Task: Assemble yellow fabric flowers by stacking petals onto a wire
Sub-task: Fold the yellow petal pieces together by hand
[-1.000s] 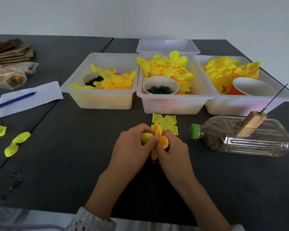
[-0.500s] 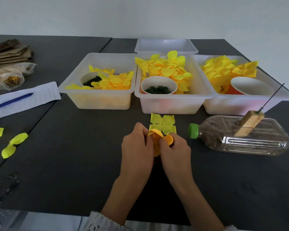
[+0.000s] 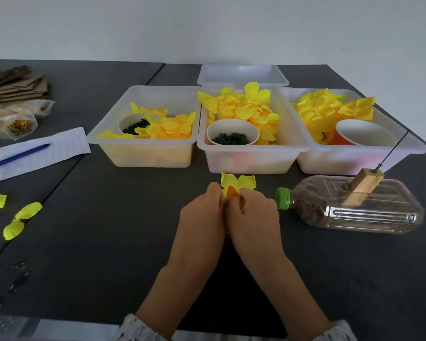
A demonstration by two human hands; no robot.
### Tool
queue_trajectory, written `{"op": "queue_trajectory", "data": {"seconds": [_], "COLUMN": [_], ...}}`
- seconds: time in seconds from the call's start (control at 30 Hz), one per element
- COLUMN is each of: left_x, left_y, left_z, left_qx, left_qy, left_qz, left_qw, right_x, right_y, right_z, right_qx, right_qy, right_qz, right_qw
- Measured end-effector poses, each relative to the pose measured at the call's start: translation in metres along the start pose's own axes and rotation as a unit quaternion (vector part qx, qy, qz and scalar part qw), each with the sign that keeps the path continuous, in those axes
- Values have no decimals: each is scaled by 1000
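Observation:
My left hand (image 3: 202, 215) and my right hand (image 3: 255, 216) are pressed together at the table's middle, both pinching an orange-yellow fabric petal piece (image 3: 232, 191) that pokes up between the fingertips. Just behind them a pale yellow petal piece (image 3: 239, 181) lies flat on the dark table. A thin dark wire (image 3: 394, 148) stands tilted in a wooden block (image 3: 364, 185) on a clear plastic bottle (image 3: 354, 205) lying to the right. Three clear tubs hold yellow petals: left (image 3: 143, 153), middle (image 3: 251, 158), right (image 3: 354, 161).
Paper cups with dark green rings sit in the left (image 3: 133, 123) and middle (image 3: 231, 134) tubs; an orange cup (image 3: 362, 132) is in the right one. Loose lime petals (image 3: 20, 217), a paper with a blue pen (image 3: 17, 156) and cardboard (image 3: 12, 82) lie left.
My hands have closed tighter around the orange petal piece and shifted slightly right and away from me; less of the petal shows now. Nothing else on the table has moved.

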State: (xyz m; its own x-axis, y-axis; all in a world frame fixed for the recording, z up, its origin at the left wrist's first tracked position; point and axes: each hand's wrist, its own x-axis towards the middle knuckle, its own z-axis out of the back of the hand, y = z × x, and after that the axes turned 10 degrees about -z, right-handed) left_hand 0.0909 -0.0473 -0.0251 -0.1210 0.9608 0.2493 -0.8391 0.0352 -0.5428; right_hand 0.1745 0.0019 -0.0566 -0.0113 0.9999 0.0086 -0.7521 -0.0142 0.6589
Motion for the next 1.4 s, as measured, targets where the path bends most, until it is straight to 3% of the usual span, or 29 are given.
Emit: {"op": "queue_trajectory", "data": {"seconds": [0.07, 0.17, 0.23, 0.33, 0.43, 0.57, 0.7, 0.8, 0.9, 1.03, 1.23, 1.4], "left_x": [-8, -13, -13, -11, -11, -8, 1, 4, 2, 1, -4, 4], "left_y": [4, 14, 18, 22, 24, 22, 21, 19, 16, 9, 3, 4], "left_z": [-6, -14, -17, -19, -21, -18, -9, -1, 2, 2, -3, 2], "left_qx": [-29, -78, -112, -142, -145, -132, -63, -28, -42, -46, -72, 22], "left_qy": [-65, -96, -162, -194, -156, -106, -47, -10, -5, -15, -62, 43], "left_qz": [-22, 53, 67, 70, 65, 59, 80, 85, 61, 72, 84, 110], "left_qw": [997, 991, 978, 968, 975, 984, 994, 996, 997, 996, 992, 993], "right_x": [0, 0, -4, -5, -5, -5, -10, -9, -6, -8, -5, -2], "right_y": [-1, -2, 0, -1, 0, 3, 4, 3, 2, -2, -6, -11], "right_z": [0, 6, 6, 6, 13, 10, 5, 8, 14, 12, 0, 1], "right_qx": [87, 205, 256, 252, 213, 83, -19, 12, 93, 195, 209, 114], "right_qy": [8, 63, 95, 148, 236, 163, 170, 183, 220, 134, 41, 36], "right_qz": [-56, -109, -121, -119, -120, -47, -11, -5, -64, -60, -46, 4], "right_qw": [995, 971, 954, 949, 941, 982, 985, 983, 969, 970, 976, 993]}}
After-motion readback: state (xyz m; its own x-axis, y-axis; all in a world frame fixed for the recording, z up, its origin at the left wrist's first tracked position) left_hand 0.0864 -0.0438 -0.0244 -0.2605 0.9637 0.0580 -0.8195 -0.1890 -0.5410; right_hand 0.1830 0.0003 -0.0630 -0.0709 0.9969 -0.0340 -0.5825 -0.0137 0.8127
